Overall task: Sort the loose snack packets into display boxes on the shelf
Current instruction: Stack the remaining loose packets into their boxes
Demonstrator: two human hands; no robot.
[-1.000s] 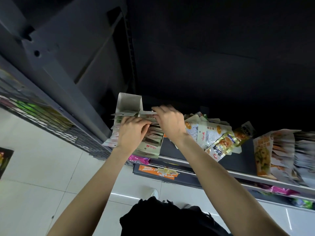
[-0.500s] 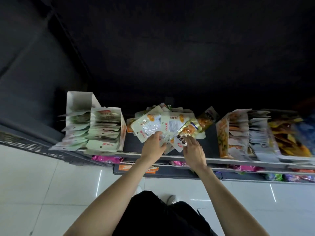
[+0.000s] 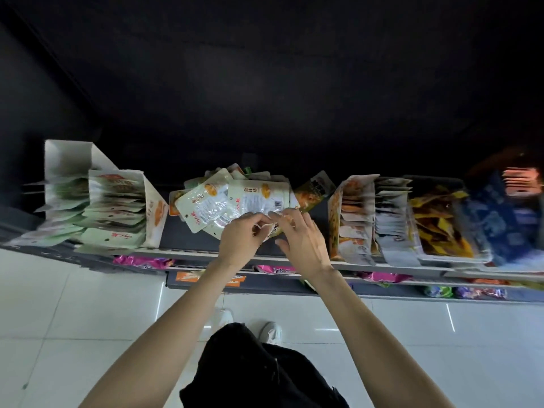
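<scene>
A heap of loose snack packets [image 3: 232, 198], pale with orange marks and clear windows, lies mid-shelf. My left hand [image 3: 240, 238] sits at the heap's front edge, its fingers curled on a packet there. My right hand [image 3: 300, 237] is beside it, fingertips pinching the edge of a small packet that is mostly hidden between the two hands. At the left stands a display box [image 3: 153, 213] filled with pale green packets. Another display box [image 3: 335, 213] with orange-printed packets stands to the right of the heap.
The shelf's front edge [image 3: 191, 254] runs across the view, with lower shelves of pink packets [image 3: 141, 262] beneath. Further right are rows of grey, yellow and blue packets [image 3: 438, 228]. White tiled floor [image 3: 73, 319] and my shoes lie below. The shelf back is dark.
Both hands left the green-packet box at the left and came to the loose heap. Since half a second ago they have closed together over a small packet at the heap's front.
</scene>
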